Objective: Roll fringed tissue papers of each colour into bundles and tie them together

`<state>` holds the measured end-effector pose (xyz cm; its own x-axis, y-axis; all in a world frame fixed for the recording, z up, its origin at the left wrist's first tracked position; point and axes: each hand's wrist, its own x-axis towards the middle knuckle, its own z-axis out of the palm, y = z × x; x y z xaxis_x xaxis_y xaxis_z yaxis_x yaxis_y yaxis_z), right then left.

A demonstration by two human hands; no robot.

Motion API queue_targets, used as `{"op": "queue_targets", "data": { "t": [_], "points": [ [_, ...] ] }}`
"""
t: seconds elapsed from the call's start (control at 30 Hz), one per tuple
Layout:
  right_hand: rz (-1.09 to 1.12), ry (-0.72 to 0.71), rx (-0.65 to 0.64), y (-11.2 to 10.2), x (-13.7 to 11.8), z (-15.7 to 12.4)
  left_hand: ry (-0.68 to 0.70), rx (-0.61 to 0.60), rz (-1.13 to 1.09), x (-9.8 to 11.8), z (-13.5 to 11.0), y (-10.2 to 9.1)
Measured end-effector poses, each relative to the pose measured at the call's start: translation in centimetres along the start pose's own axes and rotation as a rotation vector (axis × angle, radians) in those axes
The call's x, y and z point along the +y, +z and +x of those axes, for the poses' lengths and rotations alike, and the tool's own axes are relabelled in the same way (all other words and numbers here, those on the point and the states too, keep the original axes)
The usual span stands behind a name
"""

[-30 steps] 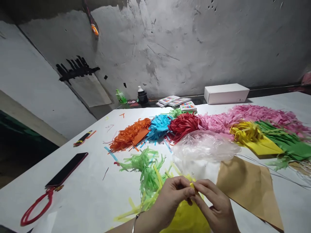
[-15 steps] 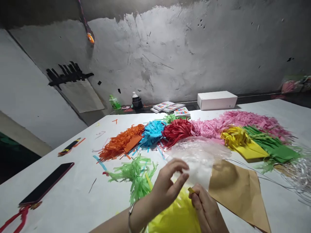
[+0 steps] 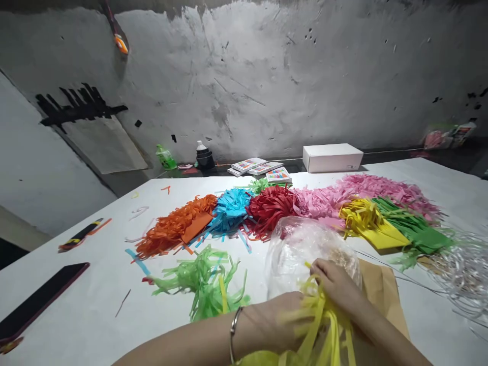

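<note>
Yellow tissue-paper fringe (image 3: 324,333) hangs from my right hand (image 3: 335,284), which pinches it at the top with a short yellow end poking out. My left hand (image 3: 284,320), with a metal bangle on the wrist, is in among the strips from the left. Its fingers are hidden and blurred, so its grip is unclear. More yellow material lies under the left wrist at the bottom edge. Just beyond my hands is a crumpled clear plastic bag (image 3: 297,244). A brown paper sheet (image 3: 381,290) lies under the right forearm, and light green fringe (image 3: 206,279) left of my hands.
Orange (image 3: 175,229), blue (image 3: 232,208), red (image 3: 272,211) and pink fringe bundles (image 3: 389,193) line the back. Yellow (image 3: 381,229) and green bundles (image 3: 423,229) sit right, near tangled silvery strands (image 3: 461,269). A phone (image 3: 46,300) and cutter (image 3: 80,235) lie left; a white box (image 3: 332,158) stands behind.
My right hand has risen, and loose yellow strips now hang from it. My left hand has moved down and right into the strips. The view has shifted slightly right.
</note>
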<state>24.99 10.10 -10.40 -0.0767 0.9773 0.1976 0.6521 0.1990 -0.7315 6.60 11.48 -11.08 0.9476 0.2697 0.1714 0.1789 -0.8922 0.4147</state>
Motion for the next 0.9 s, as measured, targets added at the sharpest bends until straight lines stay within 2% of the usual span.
{"op": "queue_targets", "data": {
  "t": [0.07, 0.17, 0.2, 0.37, 0.5, 0.63, 0.8, 0.9],
  "points": [
    [-0.053, 0.015, -0.035, 1.6, 1.6, 0.3, -0.037, -0.042, 0.003, -0.8, 0.1, -1.7],
    [-0.114, 0.042, -0.086, 2.8, 2.5, 0.1, -0.267, 0.078, 0.063, -3.2, 0.8, -3.6],
    [-0.129, 0.047, -0.109, 2.9, 2.5, 0.1, -0.305, 0.105, 0.078, -4.2, 1.1, -3.9],
    [-0.211, 0.051, -0.218, 2.8, 2.0, -0.3, -0.260, 0.049, 0.071, -9.0, 4.6, -3.8],
    [-0.288, 0.080, -0.250, 2.9, 2.2, -0.9, -0.312, 0.120, 0.083, -11.7, 8.2, -4.4],
    [-0.296, 0.076, -0.287, 2.8, 2.4, -1.1, -0.342, 0.129, 0.089, -12.1, 9.4, -4.6],
    [-0.317, 0.017, -0.297, 2.8, 2.2, -0.9, -0.284, 0.006, 0.071, -10.2, 8.0, -2.9],
    [-0.364, -0.042, -0.280, 2.9, 2.3, -0.9, -0.277, -0.028, 0.067, -9.6, 7.7, -2.0]
  ]
}}
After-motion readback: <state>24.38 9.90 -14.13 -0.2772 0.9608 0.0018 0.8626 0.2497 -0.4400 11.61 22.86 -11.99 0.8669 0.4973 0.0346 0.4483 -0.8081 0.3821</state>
